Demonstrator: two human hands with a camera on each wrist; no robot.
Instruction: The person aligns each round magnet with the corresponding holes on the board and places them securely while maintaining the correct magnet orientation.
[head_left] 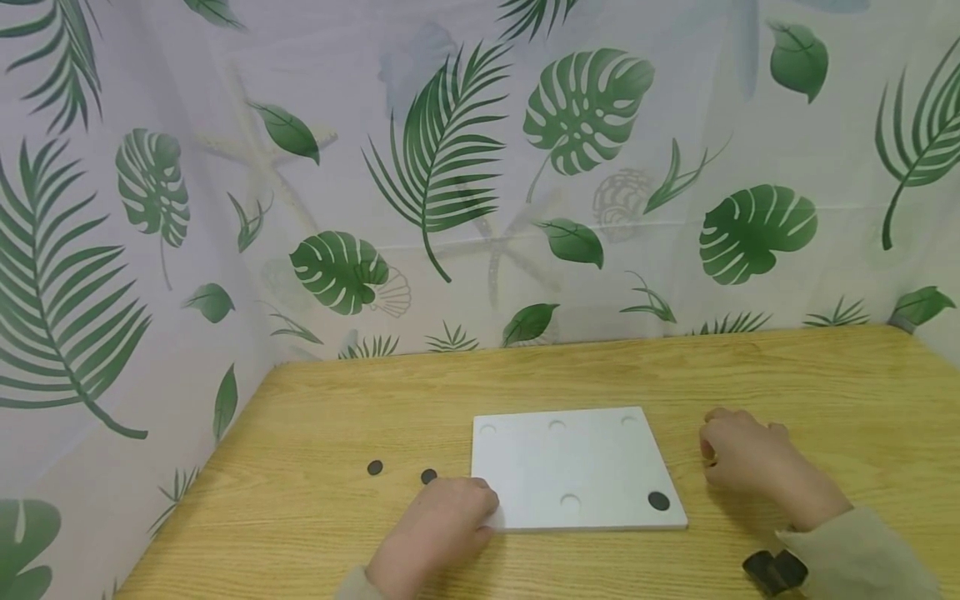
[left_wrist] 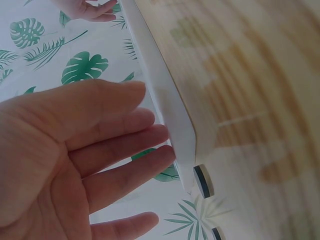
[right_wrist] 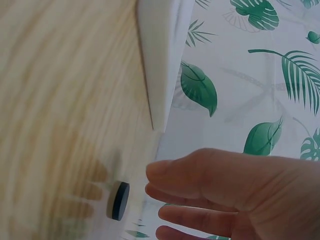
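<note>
A white board (head_left: 555, 467) with shallow round recesses lies on the table, a black disc (head_left: 659, 501) sitting in its near right corner. My left hand (head_left: 442, 517) is over the board's near left corner and hides it. In the left wrist view its fingers (left_wrist: 125, 167) are extended, with nothing visible between them; whether they touch the board I cannot tell. My right hand (head_left: 757, 462) hovers right of the board, fingers loosely bent, holding nothing visible. Beneath it, a black disc (right_wrist: 118, 201) rests on the table in the right wrist view, hidden from the head view.
Left of the board, two more black discs (head_left: 375, 467) lie on the wooden table (head_left: 337, 400), one close to my left hand. A leaf-print cloth (head_left: 480, 183) hangs behind the table and along its left side. A black device (head_left: 776, 573) sits at my right wrist.
</note>
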